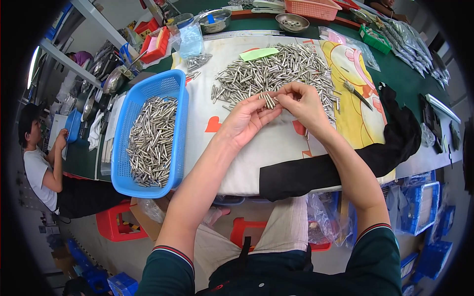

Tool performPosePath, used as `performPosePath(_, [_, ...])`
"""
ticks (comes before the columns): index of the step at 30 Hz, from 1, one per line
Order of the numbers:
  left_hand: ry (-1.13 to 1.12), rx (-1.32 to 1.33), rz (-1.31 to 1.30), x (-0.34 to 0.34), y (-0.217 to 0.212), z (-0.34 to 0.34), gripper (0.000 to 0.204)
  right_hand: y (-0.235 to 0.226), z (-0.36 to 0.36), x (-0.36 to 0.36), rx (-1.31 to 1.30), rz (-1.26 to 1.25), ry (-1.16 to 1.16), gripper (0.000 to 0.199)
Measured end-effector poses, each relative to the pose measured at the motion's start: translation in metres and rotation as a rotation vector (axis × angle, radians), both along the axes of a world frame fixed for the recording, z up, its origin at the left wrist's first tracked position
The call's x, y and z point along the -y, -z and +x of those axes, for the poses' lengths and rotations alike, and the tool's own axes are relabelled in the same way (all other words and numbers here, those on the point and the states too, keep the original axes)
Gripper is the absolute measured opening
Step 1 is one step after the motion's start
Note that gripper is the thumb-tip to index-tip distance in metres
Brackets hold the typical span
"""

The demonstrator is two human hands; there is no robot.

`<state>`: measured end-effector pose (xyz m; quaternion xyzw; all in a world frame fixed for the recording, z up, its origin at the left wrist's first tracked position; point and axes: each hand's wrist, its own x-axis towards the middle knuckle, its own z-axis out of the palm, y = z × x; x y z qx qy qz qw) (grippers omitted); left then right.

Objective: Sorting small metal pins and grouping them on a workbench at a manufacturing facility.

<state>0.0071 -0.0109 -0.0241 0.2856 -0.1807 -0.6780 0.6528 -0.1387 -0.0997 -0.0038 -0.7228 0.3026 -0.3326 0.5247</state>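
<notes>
Several short, shiny metal pins [268, 101] lie side by side across the fingers of my left hand [244, 121], which is turned palm up and curled round them. Bent over from the right, my right hand [306, 104] pinches at the right end of these pins with thumb and fingertips; its grip is partly hidden. Just beyond both hands spreads a large loose pile of similar metal pins [286, 66]. A pale green slip [259, 54] rests on the pile's far left part. Left of my forearms, a blue plastic basket [181, 118] holds many more pins.
A black cloth [316, 175] lies along the near edge, under my right forearm. Right of the pile is a thin dark-tipped tool [356, 93]. Metal bowls [292, 22], a pink basket [316, 8] and a green tray [375, 39] stand farther back. Another person [42, 163] sits at left.
</notes>
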Motion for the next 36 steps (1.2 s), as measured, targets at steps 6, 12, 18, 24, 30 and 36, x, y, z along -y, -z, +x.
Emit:
performPosePath(6, [0.013, 0.000, 0.015, -0.002, -0.002, 0.000, 0.027, -0.001, 0.001, -0.001, -0.041, -0.055, -0.032, 0.012])
performPosePath(12, [0.062, -0.049, 0.023, -0.004, 0.002, 0.003, 0.027, 0.005, 0.003, -0.002, -0.069, -0.107, -0.013, 0.015])
performPosePath(18, [0.060, -0.214, 0.067, -0.001, 0.004, 0.003, 0.022, 0.003, 0.002, -0.002, -0.049, -0.097, -0.010, 0.018])
performPosePath(24, [0.075, -0.265, 0.058, -0.002, 0.005, 0.005, 0.023, 0.001, 0.003, -0.003, -0.055, -0.104, -0.008, 0.017])
performPosePath(30, [0.124, -0.112, 0.040, -0.001, -0.001, 0.003, 0.029, 0.004, 0.006, -0.003, 0.152, 0.090, 0.042, 0.015])
performPosePath(36, [0.128, -0.144, 0.101, -0.003, -0.001, 0.010, 0.027, 0.004, 0.005, 0.002, 0.055, -0.146, 0.142, 0.013])
